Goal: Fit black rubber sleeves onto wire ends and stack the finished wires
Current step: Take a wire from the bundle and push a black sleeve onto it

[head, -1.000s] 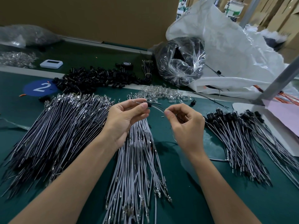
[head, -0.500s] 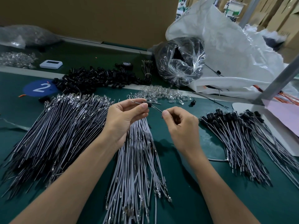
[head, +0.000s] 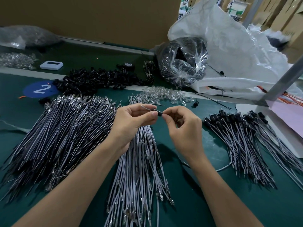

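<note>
Our left hand (head: 131, 119) pinches the wire (head: 148, 108) beside the black sleeve (head: 159, 112), our right hand (head: 184, 128) apparently pinching the sleeve; we keep our 2 grips close, pushing straight

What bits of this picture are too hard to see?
All in the head view:
- Sleeve: the left hand and right hand pinch it, hiding its ends.
- Wire: past its metal tip, hidden by the hands.
- Bag: crinkly plastic glare blurs what's inside.
- White gadget: screen too small to read.
- Middle pile: cut by the bottom edge.
</note>
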Action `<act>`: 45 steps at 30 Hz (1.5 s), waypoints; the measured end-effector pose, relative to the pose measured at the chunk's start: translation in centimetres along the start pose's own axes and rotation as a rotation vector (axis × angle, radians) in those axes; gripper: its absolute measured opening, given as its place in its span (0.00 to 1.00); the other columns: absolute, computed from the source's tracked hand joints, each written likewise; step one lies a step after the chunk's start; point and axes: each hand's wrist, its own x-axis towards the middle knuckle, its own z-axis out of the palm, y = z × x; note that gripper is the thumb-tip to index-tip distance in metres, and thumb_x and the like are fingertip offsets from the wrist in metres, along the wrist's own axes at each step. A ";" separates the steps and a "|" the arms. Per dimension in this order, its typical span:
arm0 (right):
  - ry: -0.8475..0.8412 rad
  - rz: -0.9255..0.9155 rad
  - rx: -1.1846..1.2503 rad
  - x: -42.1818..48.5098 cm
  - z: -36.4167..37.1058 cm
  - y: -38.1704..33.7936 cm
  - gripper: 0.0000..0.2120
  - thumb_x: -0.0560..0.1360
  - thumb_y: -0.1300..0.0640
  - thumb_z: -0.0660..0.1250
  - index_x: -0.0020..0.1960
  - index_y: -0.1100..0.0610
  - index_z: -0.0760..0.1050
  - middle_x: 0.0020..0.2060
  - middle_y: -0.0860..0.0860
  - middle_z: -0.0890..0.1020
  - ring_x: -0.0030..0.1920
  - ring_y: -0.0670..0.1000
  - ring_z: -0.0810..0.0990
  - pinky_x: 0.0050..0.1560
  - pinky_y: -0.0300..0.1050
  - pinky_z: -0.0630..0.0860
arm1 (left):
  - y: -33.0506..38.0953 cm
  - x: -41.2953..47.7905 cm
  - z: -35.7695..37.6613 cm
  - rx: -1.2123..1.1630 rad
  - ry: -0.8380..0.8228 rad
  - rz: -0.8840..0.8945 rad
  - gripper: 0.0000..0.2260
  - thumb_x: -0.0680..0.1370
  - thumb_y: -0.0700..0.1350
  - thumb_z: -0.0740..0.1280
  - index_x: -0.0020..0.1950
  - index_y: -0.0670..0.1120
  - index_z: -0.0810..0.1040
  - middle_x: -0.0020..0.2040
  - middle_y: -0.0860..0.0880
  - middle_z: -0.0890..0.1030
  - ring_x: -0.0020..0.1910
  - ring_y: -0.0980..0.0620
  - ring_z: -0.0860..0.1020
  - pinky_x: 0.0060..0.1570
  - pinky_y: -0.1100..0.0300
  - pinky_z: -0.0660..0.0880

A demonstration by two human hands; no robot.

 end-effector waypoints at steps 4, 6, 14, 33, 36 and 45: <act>0.005 0.046 0.053 0.0 -0.1 -0.2 0.06 0.72 0.65 0.73 0.43 0.56 0.81 0.37 0.48 0.82 0.37 0.45 0.79 0.39 0.34 0.74 | 0.0 -0.1 0.2 -0.048 -0.002 -0.005 0.10 0.63 0.40 0.76 0.43 0.45 0.86 0.40 0.43 0.86 0.39 0.50 0.85 0.42 0.63 0.80; 0.019 0.058 0.056 0.0 -0.2 -0.2 0.06 0.71 0.66 0.74 0.41 0.55 0.81 0.35 0.47 0.82 0.36 0.43 0.79 0.39 0.31 0.72 | 0.1 -0.2 0.2 -0.071 -0.012 -0.007 0.09 0.62 0.39 0.75 0.42 0.44 0.86 0.41 0.42 0.86 0.40 0.49 0.85 0.42 0.63 0.80; 0.010 0.035 0.043 -0.1 -0.1 -0.1 0.03 0.71 0.65 0.75 0.42 0.58 0.83 0.35 0.46 0.83 0.37 0.44 0.81 0.40 0.30 0.74 | 0.2 -0.4 0.2 0.000 -0.018 0.028 0.10 0.63 0.39 0.75 0.44 0.43 0.85 0.39 0.43 0.86 0.38 0.49 0.85 0.40 0.63 0.81; 0.018 -0.111 -0.069 -0.3 0.3 0.2 0.05 0.69 0.59 0.77 0.45 0.56 0.84 0.36 0.44 0.83 0.34 0.39 0.78 0.38 0.26 0.70 | -0.1 -0.3 0.4 0.111 0.037 0.096 0.07 0.71 0.42 0.72 0.46 0.41 0.85 0.40 0.48 0.86 0.39 0.53 0.84 0.39 0.62 0.81; 0.013 -0.088 -0.073 -0.3 0.3 0.4 0.04 0.70 0.60 0.76 0.45 0.54 0.83 0.36 0.45 0.84 0.34 0.44 0.79 0.37 0.30 0.72 | 0.3 -0.3 0.3 0.103 0.096 0.142 0.08 0.70 0.45 0.71 0.45 0.43 0.84 0.40 0.49 0.86 0.38 0.53 0.83 0.38 0.62 0.80; 0.002 -0.151 -0.277 0.5 -1.0 0.6 0.05 0.69 0.61 0.77 0.45 0.57 0.83 0.45 0.48 0.85 0.44 0.49 0.83 0.52 0.49 0.76 | 2.4 0.7 -2.5 -0.009 0.543 0.320 0.02 0.77 0.41 0.69 0.46 0.44 0.82 0.35 0.52 0.85 0.34 0.54 0.83 0.37 0.64 0.79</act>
